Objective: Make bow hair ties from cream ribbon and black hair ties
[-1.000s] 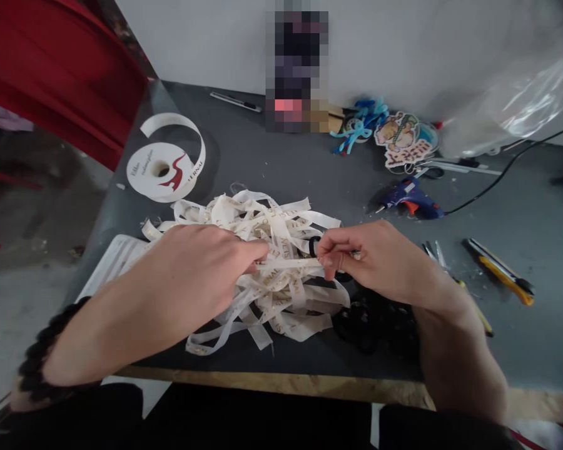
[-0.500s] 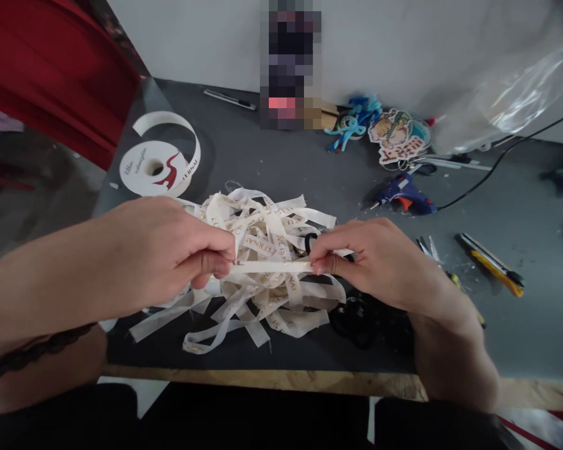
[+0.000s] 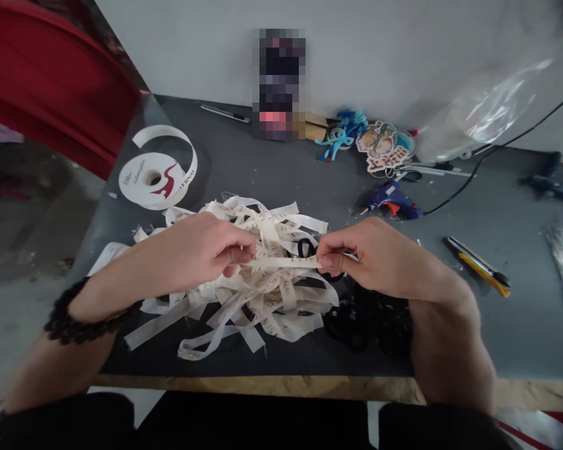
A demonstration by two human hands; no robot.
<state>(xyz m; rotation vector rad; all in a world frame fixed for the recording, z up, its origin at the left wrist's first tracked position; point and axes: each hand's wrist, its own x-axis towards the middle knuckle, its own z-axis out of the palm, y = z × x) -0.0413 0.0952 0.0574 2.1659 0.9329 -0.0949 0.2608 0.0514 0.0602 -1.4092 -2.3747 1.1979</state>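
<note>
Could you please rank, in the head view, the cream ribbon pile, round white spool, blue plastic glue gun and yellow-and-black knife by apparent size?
1. Ribbon pile
2. White spool
3. Glue gun and knife: too alike to rank

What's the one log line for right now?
left hand: pinching ribbon strip | right hand: pinching same strip | below: ribbon pile | glue gun: on table

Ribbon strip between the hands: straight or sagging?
Straight: the ribbon strip runs nearly level from the left hand to the right hand, both pinching it, with no visible droop.
</note>
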